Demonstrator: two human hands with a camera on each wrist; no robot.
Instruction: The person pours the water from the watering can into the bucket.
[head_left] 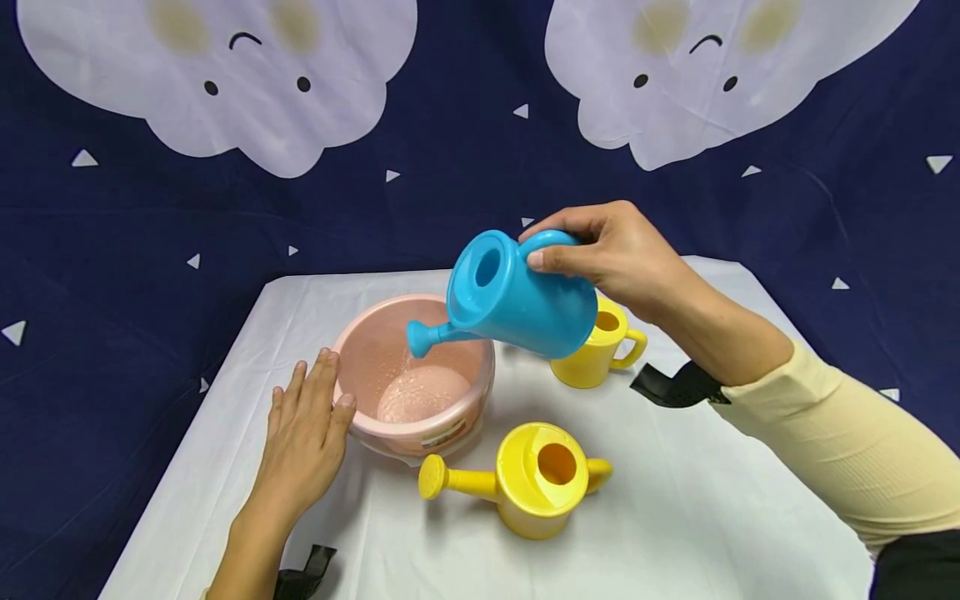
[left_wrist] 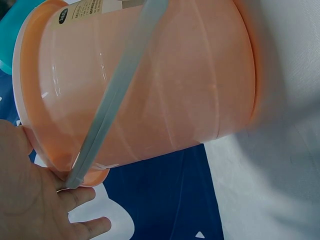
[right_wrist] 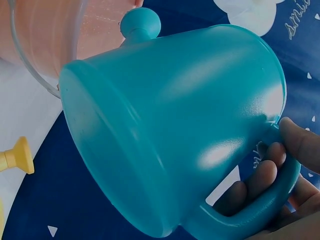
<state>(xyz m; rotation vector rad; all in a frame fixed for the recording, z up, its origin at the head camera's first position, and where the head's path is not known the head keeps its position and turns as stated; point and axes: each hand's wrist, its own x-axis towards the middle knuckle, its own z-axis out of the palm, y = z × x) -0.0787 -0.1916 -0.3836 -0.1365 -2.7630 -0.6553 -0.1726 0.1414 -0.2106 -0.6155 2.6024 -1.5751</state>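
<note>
My right hand (head_left: 622, 258) grips the handle of a blue watering can (head_left: 536, 304). The can is tipped to the left, its spout over a pink bucket (head_left: 405, 428), and a thin stream of water falls inside. In the right wrist view, fingers curl round the handle of the blue can (right_wrist: 185, 110). My left hand (head_left: 303, 437) rests against the left side of the bucket's rim, fingers straight. Seen from the left wrist, a grey bail handle (left_wrist: 117, 95) slants across the bucket's outer wall (left_wrist: 180, 75), and the hand (left_wrist: 30, 195) touches the rim.
A yellow watering can (head_left: 534, 508) stands in front of the bucket, its spout pointing left. Another yellow watering can (head_left: 581, 367) is behind, partly hidden by the blue one. All stand on a white-covered table (head_left: 675, 517) before a dark blue cloud-print cloth (head_left: 480, 108).
</note>
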